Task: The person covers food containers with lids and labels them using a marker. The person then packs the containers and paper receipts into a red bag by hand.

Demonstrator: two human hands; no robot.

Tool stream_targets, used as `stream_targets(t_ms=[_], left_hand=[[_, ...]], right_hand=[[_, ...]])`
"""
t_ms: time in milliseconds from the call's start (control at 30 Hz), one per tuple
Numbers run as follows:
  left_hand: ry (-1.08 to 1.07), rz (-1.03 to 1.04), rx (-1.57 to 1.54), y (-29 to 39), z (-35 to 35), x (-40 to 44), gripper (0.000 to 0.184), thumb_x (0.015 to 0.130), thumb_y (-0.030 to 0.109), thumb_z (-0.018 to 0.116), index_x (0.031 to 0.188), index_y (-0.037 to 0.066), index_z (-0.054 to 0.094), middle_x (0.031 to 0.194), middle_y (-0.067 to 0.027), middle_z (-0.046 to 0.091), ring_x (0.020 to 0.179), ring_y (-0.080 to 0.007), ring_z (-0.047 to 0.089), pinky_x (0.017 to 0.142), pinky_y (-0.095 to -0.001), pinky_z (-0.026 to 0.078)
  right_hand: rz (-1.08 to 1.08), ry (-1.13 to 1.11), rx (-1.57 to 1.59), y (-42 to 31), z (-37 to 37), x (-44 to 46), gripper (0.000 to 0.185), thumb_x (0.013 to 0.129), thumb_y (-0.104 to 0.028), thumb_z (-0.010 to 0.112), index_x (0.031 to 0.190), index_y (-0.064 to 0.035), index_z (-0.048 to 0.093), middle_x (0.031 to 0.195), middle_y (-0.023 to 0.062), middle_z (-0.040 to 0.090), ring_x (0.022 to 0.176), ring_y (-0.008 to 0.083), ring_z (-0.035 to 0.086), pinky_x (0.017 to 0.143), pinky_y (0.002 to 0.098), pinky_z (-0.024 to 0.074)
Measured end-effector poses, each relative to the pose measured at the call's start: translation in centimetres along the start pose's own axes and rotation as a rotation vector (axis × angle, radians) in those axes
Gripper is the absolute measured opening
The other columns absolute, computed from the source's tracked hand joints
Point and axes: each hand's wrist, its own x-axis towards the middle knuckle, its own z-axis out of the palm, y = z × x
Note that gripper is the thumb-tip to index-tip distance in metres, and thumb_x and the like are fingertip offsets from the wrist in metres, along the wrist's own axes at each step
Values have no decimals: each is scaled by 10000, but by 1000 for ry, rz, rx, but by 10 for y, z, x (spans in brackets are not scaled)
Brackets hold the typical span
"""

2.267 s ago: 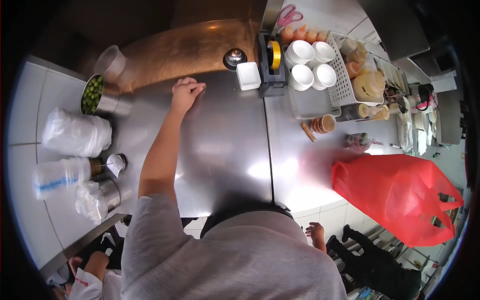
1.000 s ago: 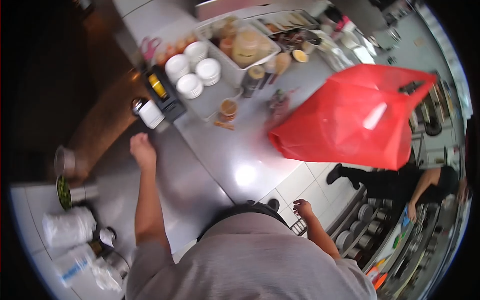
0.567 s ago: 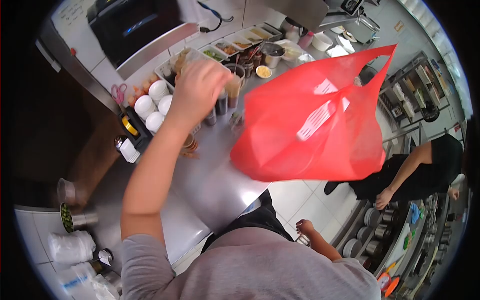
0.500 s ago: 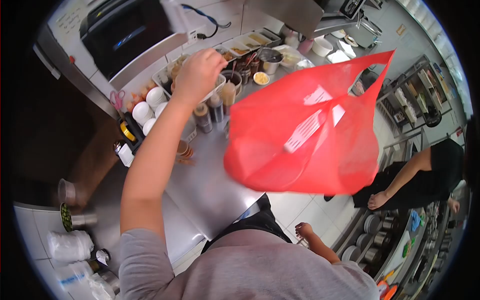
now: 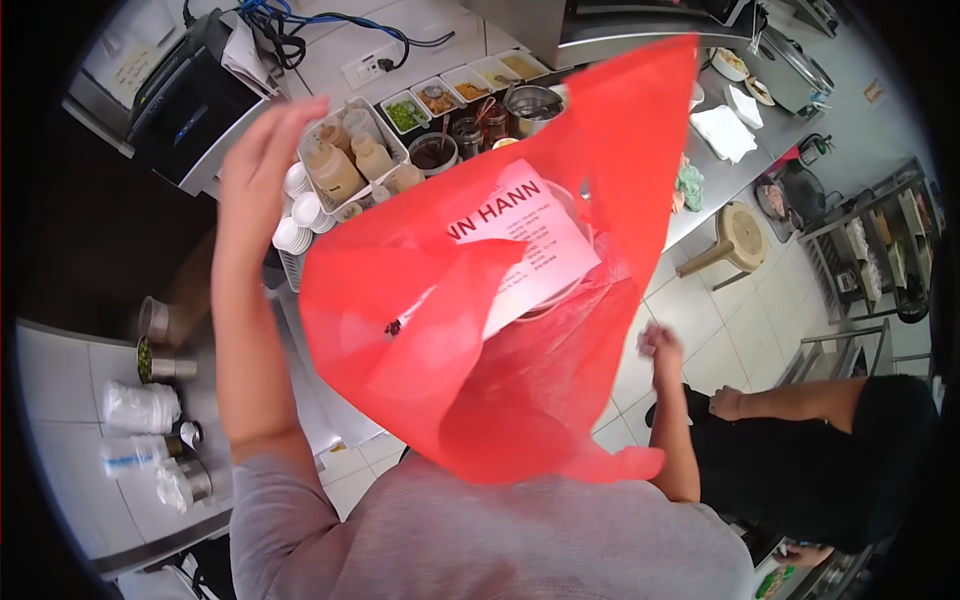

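My left hand is raised at the left beside the bag, its fingers stretched out and holding nothing. A red plastic carrier bag fills the middle, with one handle loop standing up at the right. Inside lie a printed paper slip and the rim of a round container under it. What the bag rests on is hidden behind it. To the right of the bag, apart from it, is my right hand; it is small and blurred, and its finger position is unclear.
Squeeze bottles stand in a white basket behind the bag, near food trays and stacked white cups. A stool stands on the floor. A person in black is close at my right.
My left hand has moved left and its fingers have straightened. My right hand has risen. The bag appears lower and further left, its opening now facing me, and the view has shifted.
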Motion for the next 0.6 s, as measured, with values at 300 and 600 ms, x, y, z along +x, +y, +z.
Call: stream_targets(t_ms=[300,600], left_hand=[[-180,236,677,56,51,-141,460,741,114,710,1145,30,507,1038,-52,596,1014,-175,551,968,-361,377],[763,255,-332,71,-20,-189,130,922,62,497,1032,-6,510,979,-92,584,882,-149,562,852,-293,428]], right_hand=[[-1252,-597,218,-320,83,-79,596,799,-206,634,1305,14,408,1259,132,506,1158,220,485,976,352,366],[-1198,-244,572,-367,99,-113,316,808,26,605,1122,-1,579,996,88,639,878,133,606,819,238,467]])
